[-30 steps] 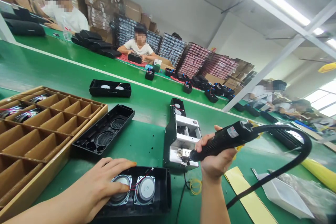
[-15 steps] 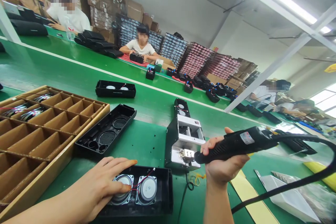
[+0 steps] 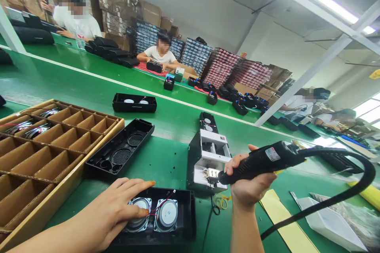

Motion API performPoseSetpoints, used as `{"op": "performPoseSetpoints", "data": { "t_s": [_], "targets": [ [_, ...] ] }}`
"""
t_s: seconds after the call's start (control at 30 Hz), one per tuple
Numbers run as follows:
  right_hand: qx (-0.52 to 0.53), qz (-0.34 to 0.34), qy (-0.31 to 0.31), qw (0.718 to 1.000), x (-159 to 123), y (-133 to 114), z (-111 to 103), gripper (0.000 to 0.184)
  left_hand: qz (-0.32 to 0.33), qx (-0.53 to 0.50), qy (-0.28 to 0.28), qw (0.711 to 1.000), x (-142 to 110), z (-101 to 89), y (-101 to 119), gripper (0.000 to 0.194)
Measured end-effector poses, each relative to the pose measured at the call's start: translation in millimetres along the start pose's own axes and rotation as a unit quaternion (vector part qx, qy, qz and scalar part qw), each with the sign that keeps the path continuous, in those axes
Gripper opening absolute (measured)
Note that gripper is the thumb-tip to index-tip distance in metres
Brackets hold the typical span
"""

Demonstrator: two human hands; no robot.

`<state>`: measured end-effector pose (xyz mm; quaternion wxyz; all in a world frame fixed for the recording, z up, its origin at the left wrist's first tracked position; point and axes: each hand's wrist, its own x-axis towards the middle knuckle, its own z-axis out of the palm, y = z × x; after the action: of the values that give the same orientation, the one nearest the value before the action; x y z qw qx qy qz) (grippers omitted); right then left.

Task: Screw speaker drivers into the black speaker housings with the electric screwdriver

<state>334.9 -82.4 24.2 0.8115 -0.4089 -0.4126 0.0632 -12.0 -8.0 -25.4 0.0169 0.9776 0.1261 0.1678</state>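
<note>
My left hand (image 3: 111, 209) lies with fingers spread over a black speaker housing (image 3: 184, 233), its thumb touching the left of two round speaker drivers (image 3: 168, 214). Thin red and black wires with a white plug run between the drivers. My right hand (image 3: 251, 189) is wrapped round a black corded electric screwdriver (image 3: 264, 162). The screwdriver's tip end meets the front of a silver and black screw feeder (image 3: 204, 158); the bit itself is hard to make out. A second housing (image 3: 121, 146) without drivers lies beyond my left hand, its two round grilles showing.
A divided cardboard tray (image 3: 68, 166) with a few drivers stands at left. More housings (image 3: 135, 104) sit on the green belt (image 3: 97, 77) beyond. The screwdriver's cable (image 3: 323, 201) loops at right, above yellow strips (image 3: 285, 221) and a white scoop (image 3: 329, 221). Co-workers (image 3: 160, 53) sit opposite.
The housings on the far belt have slid slightly right. The screwdriver shifted right with the view, then came back a little, its tip staying at the feeder. My left hand keeps its place.
</note>
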Motion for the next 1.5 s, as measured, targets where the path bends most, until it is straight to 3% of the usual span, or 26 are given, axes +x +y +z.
{"op": "performPoseSetpoints", "data": {
  "t_s": [0.2,0.3,0.43,0.6,0.8,1.0,1.3,1.5],
  "targets": [
    [0.015,0.015,-0.014,1.0,-2,-1,-1,0.074,0.001,0.004,-0.007,1.0,0,-1.0,-1,0.056],
    [0.025,0.027,-0.019,0.999,-3,-9,-3,0.078,-0.001,0.016,-0.026,1.0,-2,-11.5,1,0.057],
    [0.057,0.036,-0.034,0.997,-5,-28,-5,0.075,-0.015,-0.016,-0.097,0.995,-3,-34.4,7,0.061],
    [0.114,0.038,-0.075,0.99,-23,-58,11,0.068,-0.12,-0.102,-0.203,0.967,0,-44.1,13,0.088],
    [0.212,0.105,-0.159,0.959,-65,-58,55,0.059,-0.098,-0.121,-0.195,0.968,-2,-31.7,7,0.085],
    [0.224,0.201,-0.159,0.94,-97,-50,92,0.052,-0.073,-0.12,-0.175,0.974,-2,-28.0,3,0.077],
    [0.268,0.168,-0.235,0.919,-107,-19,90,0.061,-0.064,-0.118,-0.163,0.977,0,-31.2,3,0.069],
    [0.249,0.159,-0.238,0.925,-111,-13,88,0.059,-0.063,-0.109,-0.17,0.977,0,-32.2,4,0.069]
  ]
}}
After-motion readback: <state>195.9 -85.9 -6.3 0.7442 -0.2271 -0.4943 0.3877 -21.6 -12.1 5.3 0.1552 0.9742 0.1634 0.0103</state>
